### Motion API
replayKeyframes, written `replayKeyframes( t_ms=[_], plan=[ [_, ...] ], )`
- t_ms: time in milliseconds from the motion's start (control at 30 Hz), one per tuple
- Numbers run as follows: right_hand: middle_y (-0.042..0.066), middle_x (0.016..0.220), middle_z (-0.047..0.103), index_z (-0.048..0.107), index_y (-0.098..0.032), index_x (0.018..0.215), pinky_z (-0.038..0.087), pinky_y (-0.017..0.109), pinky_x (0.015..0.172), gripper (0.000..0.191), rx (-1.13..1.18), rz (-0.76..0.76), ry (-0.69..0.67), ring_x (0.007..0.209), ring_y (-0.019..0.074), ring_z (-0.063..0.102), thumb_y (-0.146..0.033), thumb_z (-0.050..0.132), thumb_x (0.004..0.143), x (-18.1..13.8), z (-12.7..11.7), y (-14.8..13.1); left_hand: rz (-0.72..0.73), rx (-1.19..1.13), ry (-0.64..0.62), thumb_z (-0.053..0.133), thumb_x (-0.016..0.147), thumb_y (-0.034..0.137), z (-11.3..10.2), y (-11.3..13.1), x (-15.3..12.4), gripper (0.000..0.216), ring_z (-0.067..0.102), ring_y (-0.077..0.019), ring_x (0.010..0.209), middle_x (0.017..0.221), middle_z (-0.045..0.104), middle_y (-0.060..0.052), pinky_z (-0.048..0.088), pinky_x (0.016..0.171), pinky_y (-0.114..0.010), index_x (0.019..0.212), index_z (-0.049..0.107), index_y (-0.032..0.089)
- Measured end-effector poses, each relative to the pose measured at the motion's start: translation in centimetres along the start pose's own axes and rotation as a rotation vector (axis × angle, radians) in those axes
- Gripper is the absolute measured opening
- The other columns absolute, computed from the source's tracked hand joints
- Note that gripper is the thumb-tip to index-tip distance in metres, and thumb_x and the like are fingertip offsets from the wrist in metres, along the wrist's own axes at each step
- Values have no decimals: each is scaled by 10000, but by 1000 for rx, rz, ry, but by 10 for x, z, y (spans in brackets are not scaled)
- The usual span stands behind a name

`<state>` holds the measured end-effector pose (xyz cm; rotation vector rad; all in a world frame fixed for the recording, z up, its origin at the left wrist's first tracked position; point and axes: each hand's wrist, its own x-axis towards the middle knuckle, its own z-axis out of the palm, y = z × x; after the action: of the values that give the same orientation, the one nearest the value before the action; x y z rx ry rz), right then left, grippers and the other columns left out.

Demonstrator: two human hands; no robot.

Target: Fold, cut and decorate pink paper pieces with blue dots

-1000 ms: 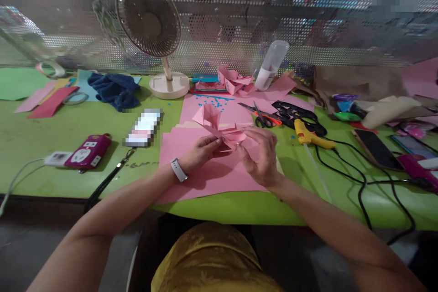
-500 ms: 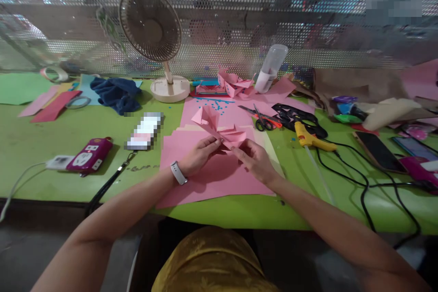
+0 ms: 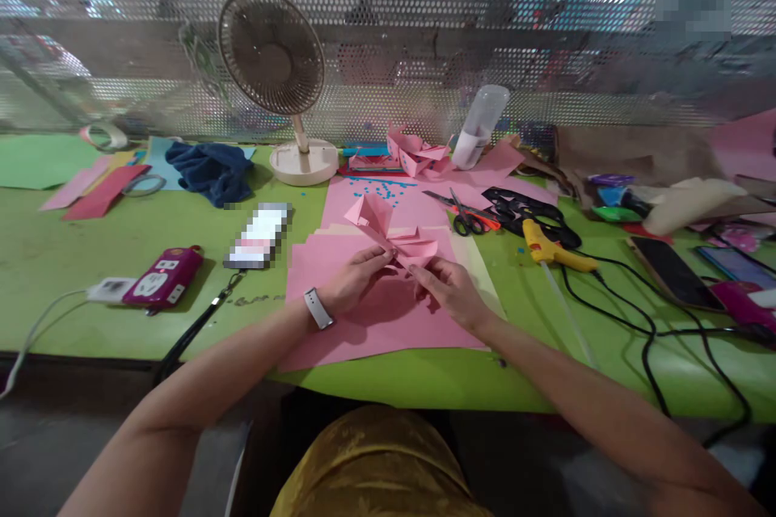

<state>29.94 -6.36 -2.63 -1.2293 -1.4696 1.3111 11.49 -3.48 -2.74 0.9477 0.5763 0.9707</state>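
Observation:
Between my two hands is a folded pink paper piece (image 3: pixel 372 215), with pointed flaps standing up at its left and right. My left hand (image 3: pixel 357 279), a pale watch strap on its wrist, pinches the near middle edge of the folded paper. Fingers of my right hand (image 3: pixel 445 287) are closed on the near right part, thumb on the side facing me. Beneath both hands lies a stack of pink paper sheets (image 3: pixel 364 335). What the fingertips press together is partly hidden.
Behind are scissors (image 3: pixel 466 218), more folded pink paper (image 3: pixel 418 153), a plastic bottle (image 3: pixel 482 125) and a fan (image 3: pixel 272 56). A yellow glue gun (image 3: pixel 549 246) with black cords lies right. Leftward are a phone (image 3: pixel 260 234), a purple power strip (image 3: pixel 163 279) and a blue cloth (image 3: pixel 209 170).
Both hands keep their pinch on the folded paper. My right fingers have shifted slightly down and curled more beneath the near edge. The whole view has moved slightly.

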Motion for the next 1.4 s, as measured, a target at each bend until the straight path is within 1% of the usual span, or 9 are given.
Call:
replayKeyframes(
  t_ms=[233, 400, 533, 667, 733, 867, 1000, 1133, 1400],
  plan=[
    [-11, 583, 599, 600, -166, 783, 406, 192, 360, 396, -1, -19, 15, 426, 78, 489, -560, 619, 815, 1, 1, 3, 6, -32, 6, 741, 792, 310, 0, -2, 0, 181, 633, -146, 793, 793, 664, -33, 468, 860, -298, 809, 691, 137],
    [-20, 568, 586, 580, -171, 769, 383, 192, 346, 391, -10, -18, 25, 397, 72, 471, -558, 619, 814, 3, 1, 5, 2, -39, 11, 730, 800, 282, 1, -2, -1, 142, 637, -144, 809, 825, 673, -38, 475, 859, -292, 813, 701, 144],
    [-21, 568, 586, 571, -173, 761, 382, 196, 342, 385, -27, -19, 36, 382, 71, 461, -550, 618, 818, 4, 0, 8, 5, -18, 6, 729, 798, 293, 0, -2, -1, 161, 634, -147, 814, 854, 682, -50, 478, 842, -289, 830, 710, 137],
    [-8, 587, 601, 571, -167, 762, 385, 201, 352, 380, -28, -30, 28, 391, 74, 470, -540, 609, 826, 5, 0, 10, 1, 41, -8, 711, 817, 365, -1, -3, -1, 234, 627, -144, 853, 888, 685, -58, 477, 814, -259, 866, 713, 136],
    [0, 610, 617, 569, -166, 772, 386, 203, 354, 378, -28, -30, 26, 398, 76, 479, -538, 603, 826, 5, 0, 10, 1, 113, 12, 696, 825, 426, -2, -3, -1, 289, 622, -137, 842, 898, 686, -57, 477, 770, -243, 877, 710, 142],
    [-13, 588, 598, 573, -162, 783, 394, 203, 365, 364, -33, -14, 21, 397, 76, 479, -523, 607, 819, 3, 0, 8, 3, 329, 68, 654, 828, 530, -3, -3, 0, 399, 601, -123, 735, 817, 684, -54, 460, 662, -233, 832, 700, 134],
    [-29, 551, 573, 569, -164, 773, 366, 198, 356, 354, -19, -18, 4, 383, 71, 460, -512, 606, 819, 3, 1, 6, -26, 355, 61, 669, 792, 569, -3, -2, 0, 446, 588, -119, 680, 744, 671, -49, 465, 661, -254, 788, 693, 123],
    [-29, 540, 576, 565, -165, 761, 362, 199, 356, 353, -5, -20, 0, 374, 68, 455, -510, 610, 818, 3, 1, 6, -36, 335, 73, 705, 748, 575, -3, -2, 1, 455, 589, -121, 668, 720, 663, -45, 469, 653, -261, 774, 692, 121],
    [-17, 554, 590, 560, -163, 759, 373, 195, 356, 363, 1, -16, 3, 394, 75, 488, -517, 621, 806, 4, 1, 8, -26, 335, 74, 711, 775, 506, -3, -3, 1, 393, 596, -120, 667, 738, 679, -54, 481, 661, -263, 797, 701, 115]
  ],
)
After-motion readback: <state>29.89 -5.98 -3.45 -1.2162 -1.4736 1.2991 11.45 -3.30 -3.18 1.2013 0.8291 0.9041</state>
